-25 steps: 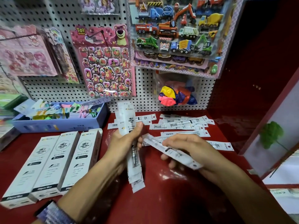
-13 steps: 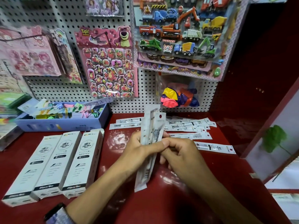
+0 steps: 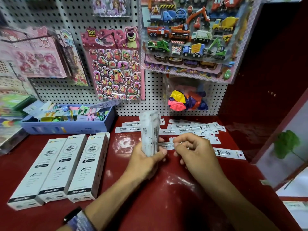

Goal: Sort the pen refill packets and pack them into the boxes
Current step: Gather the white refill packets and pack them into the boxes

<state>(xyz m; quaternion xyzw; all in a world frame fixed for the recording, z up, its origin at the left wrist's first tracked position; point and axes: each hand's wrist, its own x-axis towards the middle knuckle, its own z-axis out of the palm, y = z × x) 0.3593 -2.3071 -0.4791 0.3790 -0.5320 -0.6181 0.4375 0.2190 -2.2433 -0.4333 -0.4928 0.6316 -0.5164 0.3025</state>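
Note:
My left hand (image 3: pixel 146 161) grips a stack of pen refill packets (image 3: pixel 149 132), held upright above the red shelf. My right hand (image 3: pixel 193 152) is just right of it, fingers curled, pinching the end of a single refill packet (image 3: pixel 165 145) that lies flat between the two hands. More loose packets (image 3: pixel 191 127) are scattered on the shelf behind my hands, and one packet (image 3: pixel 228 153) lies apart at the right. Three long white boxes (image 3: pixel 61 164) lie side by side at the left; the rightmost box (image 3: pixel 88 162) has its far flap open.
A blue tray (image 3: pixel 66 128) of colourful small items stands at the back left. The pegboard (image 3: pixel 155 97) behind carries sticker sheets and a bag of balloons (image 3: pixel 186 100). A red side wall (image 3: pixel 266 80) closes off the right.
My right hand added its packet to the stack in my left hand, then let go and moved right and down onto another packet on the shelf. The stack now stands more upright.

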